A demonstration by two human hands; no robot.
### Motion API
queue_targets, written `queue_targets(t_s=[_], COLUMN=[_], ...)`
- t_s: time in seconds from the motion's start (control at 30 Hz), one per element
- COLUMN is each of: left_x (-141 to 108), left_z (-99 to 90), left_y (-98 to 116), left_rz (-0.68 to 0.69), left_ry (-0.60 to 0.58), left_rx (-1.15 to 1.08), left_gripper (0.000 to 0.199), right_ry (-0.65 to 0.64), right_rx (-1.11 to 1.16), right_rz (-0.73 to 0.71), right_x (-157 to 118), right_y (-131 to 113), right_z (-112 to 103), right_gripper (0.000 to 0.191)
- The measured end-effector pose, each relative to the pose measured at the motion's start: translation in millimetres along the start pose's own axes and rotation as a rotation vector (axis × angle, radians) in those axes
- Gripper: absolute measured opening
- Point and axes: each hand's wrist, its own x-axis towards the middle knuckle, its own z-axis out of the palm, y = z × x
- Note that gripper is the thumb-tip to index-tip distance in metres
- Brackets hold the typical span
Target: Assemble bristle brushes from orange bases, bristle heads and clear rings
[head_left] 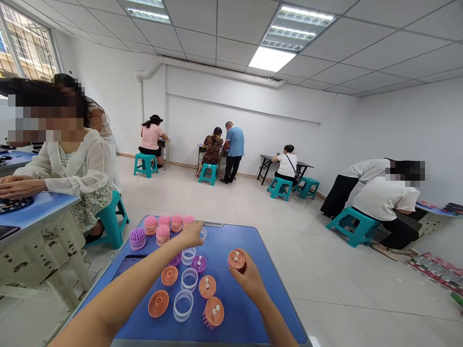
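My right hand (pixel 248 277) holds an orange scalp brush head (pixel 236 259) above the right half of the blue table. Its flat side with white pegs faces up. At the far edge, my left hand (pixel 192 234) has its fingers around a clear plastic ring (pixel 203 234), partly hidden by the hand. Between my arms lie more clear rings (pixel 183 305), orange round caps (pixel 158 303), a purple brush head (pixel 198 263) and orange brush heads (pixel 213 312) with white pegs up. A purple cap (pixel 175 259) is partly covered by my left forearm.
Several pink brushes (pixel 162 235) and a purple brush (pixel 137 239) stand bristles up at the table's (pixel 249 318) far left. A phone (pixel 126 265) lies under my left forearm. People sit at other desks, one close on the left (pixel 77 168). Packed bottles (pixel 437 272) are on the floor at right.
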Motion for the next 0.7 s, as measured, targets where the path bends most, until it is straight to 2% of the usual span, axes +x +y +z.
queue_targets(t_s=[0.17,0.27,0.4,0.57,0.7], left_x=[-47,-82,-116,-144,-156], left_z=[-8.7,-5.0,-0.2,4.3,24.1], left_y=[13,15,10,10,18], left_rz=[0.142,0.184,0.221,0.136,0.018], left_ry=[0.099,0.116,0.185,0.238,0.333], left_rx=[-0.24,-0.337,-0.541,-0.836,-1.165], left_gripper=[0.062,0.067,0.073,0.074,0.071], right_ry=[-0.096,-0.218,-0.354,-0.434,-0.429], right_rx=[0.087,0.228,0.423,0.582,0.691], right_rz=[-0.039,-0.053,-0.033,0.02,0.03], right_x=[-9,-20,-34,-48,-60], right_y=[-30,-49,-65,-68,-69], right_z=[3,11,22,34,44], right_gripper=[0.05,0.056,0.054,0.052,0.052])
